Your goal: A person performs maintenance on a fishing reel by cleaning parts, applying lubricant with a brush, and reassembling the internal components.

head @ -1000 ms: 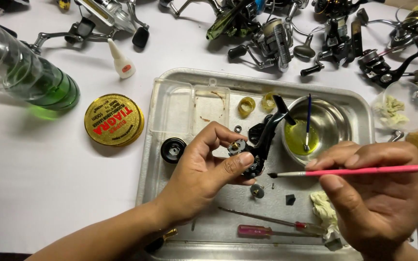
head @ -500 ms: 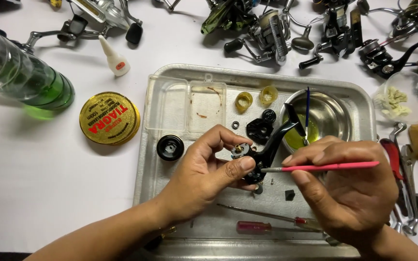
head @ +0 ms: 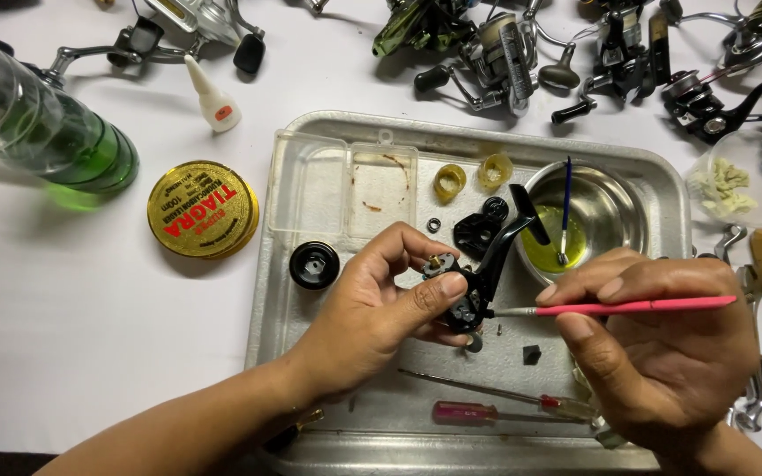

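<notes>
Left hand (head: 372, 308): closed on black reel body (head: 474, 286), held over tray (head: 328, 353). Right hand (head: 663, 344): pinching pink brush (head: 628, 307), tip at reel body. Step in hand: likely brushing inside the mechanism. Next move calls for steady grip, light strokes.

Two hands (head: 372, 308); one pink brush (head: 628, 308); two yellow rings (head: 449, 182); one gold tin (head: 202, 208); one green bottle (head: 41, 132).

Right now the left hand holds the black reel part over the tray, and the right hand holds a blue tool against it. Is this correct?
Not quite: the tool in the right hand is pink, as the head view shows. The left hand does hold the black reel part over the tray.
</notes>
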